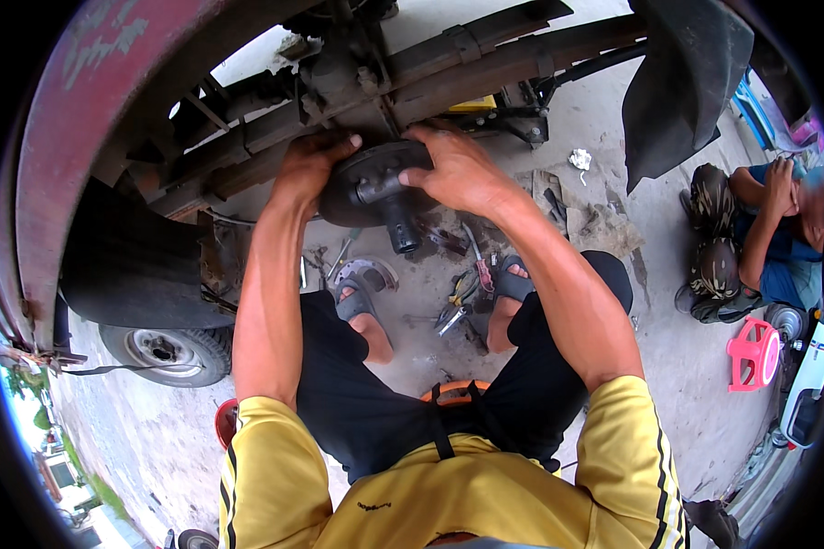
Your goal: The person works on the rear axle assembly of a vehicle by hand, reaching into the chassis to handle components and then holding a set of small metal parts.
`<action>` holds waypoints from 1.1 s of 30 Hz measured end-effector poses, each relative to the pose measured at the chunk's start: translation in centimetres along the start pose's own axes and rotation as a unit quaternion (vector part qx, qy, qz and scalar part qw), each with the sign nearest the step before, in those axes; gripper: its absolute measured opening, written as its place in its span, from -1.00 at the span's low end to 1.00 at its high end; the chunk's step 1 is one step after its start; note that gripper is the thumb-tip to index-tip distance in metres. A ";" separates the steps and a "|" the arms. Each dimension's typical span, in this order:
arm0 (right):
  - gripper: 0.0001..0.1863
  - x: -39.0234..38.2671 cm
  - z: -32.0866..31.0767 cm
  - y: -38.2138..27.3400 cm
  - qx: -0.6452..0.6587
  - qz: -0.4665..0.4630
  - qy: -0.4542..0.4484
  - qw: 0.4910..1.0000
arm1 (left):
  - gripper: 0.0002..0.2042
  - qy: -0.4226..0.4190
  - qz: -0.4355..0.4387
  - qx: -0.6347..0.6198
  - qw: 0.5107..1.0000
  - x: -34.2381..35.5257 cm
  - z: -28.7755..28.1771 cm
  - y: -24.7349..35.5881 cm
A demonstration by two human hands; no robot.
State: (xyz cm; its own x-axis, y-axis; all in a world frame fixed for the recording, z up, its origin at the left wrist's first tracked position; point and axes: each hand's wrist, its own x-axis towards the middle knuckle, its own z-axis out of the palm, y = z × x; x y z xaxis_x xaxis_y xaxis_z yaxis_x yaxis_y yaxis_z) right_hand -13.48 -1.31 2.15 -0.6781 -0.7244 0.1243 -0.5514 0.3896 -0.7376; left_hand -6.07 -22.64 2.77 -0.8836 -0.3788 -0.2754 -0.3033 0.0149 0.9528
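Observation:
A dark, greasy wheel hub (pixel 397 224) sits between my hands under the vehicle, its round plate behind and a short cylinder pointing down toward me. My left hand (pixel 316 166) grips the plate's left rim, thumb along the upper edge. On the right side, my right hand (pixel 456 170) is wrapped over the rim, with its thumb lying on the hub's face. The fingers behind the plate are partly hidden. Just beyond it run the rusty leaf springs (pixel 513 69). Whether the hub touches the axle behind, I cannot tell.
Between my feet lie a curved brake shoe (pixel 372 269), pliers (pixel 468 291) and several loose tools. The red fender (pixel 50 174) curves along the left, above a wheel (pixel 169 352). A black mudflap (pixel 673 101) hangs right. Another person (pixel 751 229) sits near a pink stool (pixel 753 355).

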 end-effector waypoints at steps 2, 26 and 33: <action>-0.40 0.0 0.2 0.2 -0.003 -0.002 0.005 1.000 | -0.58 0.003 -0.025 -0.003 1.000 0.1 0.2 0.1; -0.41 0.4 -0.5 0.3 0.012 0.006 -0.038 0.999 | -0.75 -0.042 -0.051 -0.033 0.997 1.6 -0.2 -0.7; -0.41 0.4 -0.4 0.1 0.039 0.028 -0.039 0.998 | -0.69 -0.023 -0.048 -0.021 0.998 1.9 -0.4 -1.2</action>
State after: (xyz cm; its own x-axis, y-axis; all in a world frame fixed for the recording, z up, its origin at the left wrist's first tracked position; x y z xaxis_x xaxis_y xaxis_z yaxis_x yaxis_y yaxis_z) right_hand -14.01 -1.38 2.43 -0.6644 -0.7467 0.0319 -0.4726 0.3868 -0.7919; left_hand -7.28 -23.76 1.17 -0.8676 -0.3328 -0.3696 -0.3720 -0.0589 0.9264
